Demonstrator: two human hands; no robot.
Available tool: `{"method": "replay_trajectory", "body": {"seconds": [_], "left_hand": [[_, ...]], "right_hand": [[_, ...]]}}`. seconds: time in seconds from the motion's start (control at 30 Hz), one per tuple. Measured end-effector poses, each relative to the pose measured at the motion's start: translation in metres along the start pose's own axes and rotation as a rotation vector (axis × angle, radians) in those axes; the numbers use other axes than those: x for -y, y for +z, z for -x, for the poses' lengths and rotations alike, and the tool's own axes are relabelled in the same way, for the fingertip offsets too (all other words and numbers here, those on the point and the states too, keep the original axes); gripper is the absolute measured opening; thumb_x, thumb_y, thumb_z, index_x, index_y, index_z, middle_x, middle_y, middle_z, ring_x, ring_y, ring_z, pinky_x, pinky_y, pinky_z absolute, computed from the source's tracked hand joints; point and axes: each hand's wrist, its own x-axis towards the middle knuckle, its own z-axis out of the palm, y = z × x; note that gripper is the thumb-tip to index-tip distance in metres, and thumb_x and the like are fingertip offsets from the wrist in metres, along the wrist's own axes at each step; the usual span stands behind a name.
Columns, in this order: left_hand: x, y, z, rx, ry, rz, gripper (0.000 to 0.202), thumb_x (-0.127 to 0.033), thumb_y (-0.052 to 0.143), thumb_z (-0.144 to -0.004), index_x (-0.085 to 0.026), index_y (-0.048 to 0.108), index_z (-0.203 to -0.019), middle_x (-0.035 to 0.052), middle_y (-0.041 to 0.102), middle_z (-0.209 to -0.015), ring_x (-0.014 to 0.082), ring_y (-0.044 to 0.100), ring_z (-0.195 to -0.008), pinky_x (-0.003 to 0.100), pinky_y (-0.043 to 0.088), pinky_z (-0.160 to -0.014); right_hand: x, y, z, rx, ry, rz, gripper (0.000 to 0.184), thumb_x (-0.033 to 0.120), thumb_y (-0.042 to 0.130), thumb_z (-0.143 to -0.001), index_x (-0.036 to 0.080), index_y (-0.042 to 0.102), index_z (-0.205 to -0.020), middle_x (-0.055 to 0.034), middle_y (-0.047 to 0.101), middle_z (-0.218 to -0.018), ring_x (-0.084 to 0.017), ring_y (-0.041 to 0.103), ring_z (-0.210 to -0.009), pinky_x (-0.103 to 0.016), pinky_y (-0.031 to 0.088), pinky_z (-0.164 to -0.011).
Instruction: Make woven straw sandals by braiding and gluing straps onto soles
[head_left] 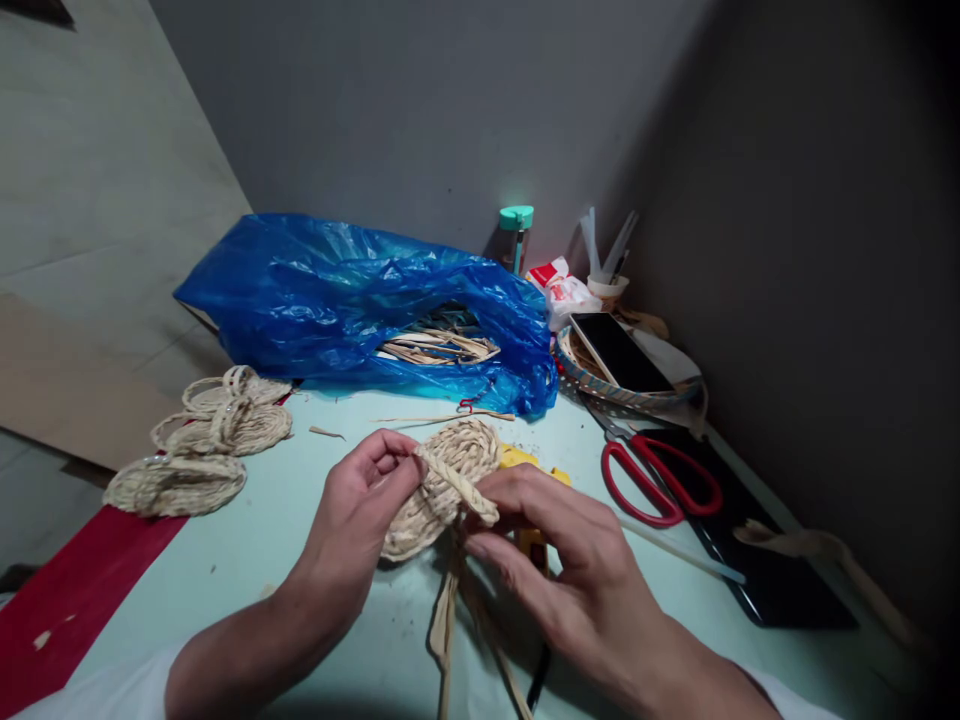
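so the person had both hands busy over the bench [285, 570], with a woven oval piece [466, 442] held between them near the front middle. the left hand [364, 510] was pinching one end of a thick twisted strip [454, 480] between thumb and fingers, while the right hand [570, 545] had its fingertips curled round the other end. that kinda looked like a way to keep the strip lying across the oval without it slipping. can't tell how hard either one was squeezing tho. some loose strands [444, 620] hung below toward the person, probably just left long.

three looped woven pieces [176, 485] sat overlapping off to the left, maybe parked there to stay out of the way. the blue plastic bag [322, 290] lay along the back with its mouth facing forward, dry fibres [442, 347] poking out, handy for grabbing i guess. red-handled scissors [640, 448] were near the right hand, handles toward the person, which seemed practical.
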Motion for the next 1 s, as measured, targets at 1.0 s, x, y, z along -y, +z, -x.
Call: {"method": "replay_trajectory", "body": {"seconds": [1.0], "left_hand": [[0.014,0.006,0.01,-0.019,-0.008,0.059,0.031,-0.042,0.078,-0.077,-0.022,0.058,-0.089,-0.0005,0.065,-0.075,0.0155,0.061,-0.07,0.023,0.049,-0.059]], "right_hand": [[-0.011,0.008,0.007,0.003,-0.013,0.202,0.023,0.004,0.047,-0.097,0.022,0.049,-0.11,-0.0031,0.054,-0.094,-0.014,0.054,-0.082,-0.025,0.046,-0.075]]}}
